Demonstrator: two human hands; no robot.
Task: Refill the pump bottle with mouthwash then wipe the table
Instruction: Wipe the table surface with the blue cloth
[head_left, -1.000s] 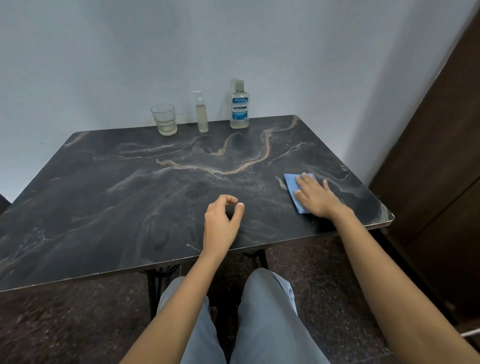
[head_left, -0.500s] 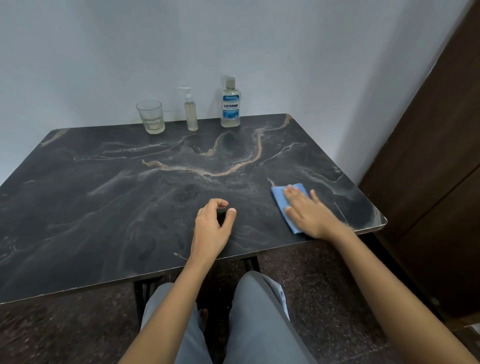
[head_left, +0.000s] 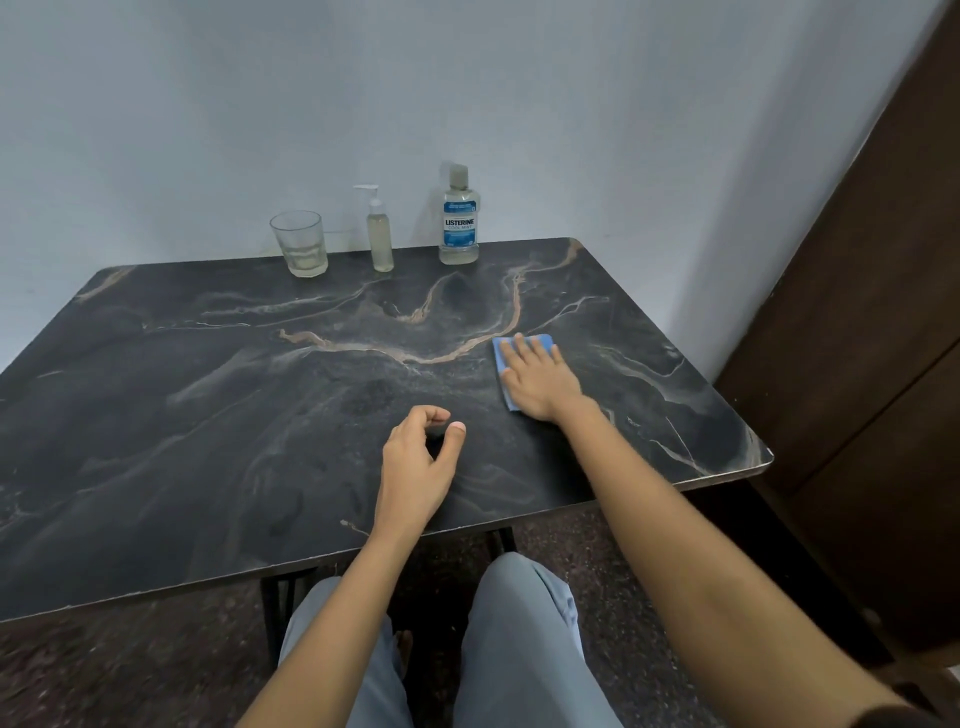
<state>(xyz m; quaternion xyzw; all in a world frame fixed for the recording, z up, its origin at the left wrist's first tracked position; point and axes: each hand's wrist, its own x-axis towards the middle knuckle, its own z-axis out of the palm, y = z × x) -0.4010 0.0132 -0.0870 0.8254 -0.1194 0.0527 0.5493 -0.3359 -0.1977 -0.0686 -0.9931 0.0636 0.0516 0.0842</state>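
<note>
Cloth (head_left: 500, 358): flat under right hand (head_left: 540, 382), pushed farther up the table (head_left: 208, 415) than a second ago. Left hand (head_left: 418, 462): loosely curled, empty. Wiping underway.

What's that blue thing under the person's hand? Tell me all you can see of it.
The blue cloth looks like a thin, soft, flat rectangular wipe, perhaps folded. It lies flat on the dark marble-patterned table, toward its right side, well in front of the bottles. The right hand presses on it palm down with fingers spread, covering most of it; only its far edge and left strip show. Nothing else touches it.
</note>
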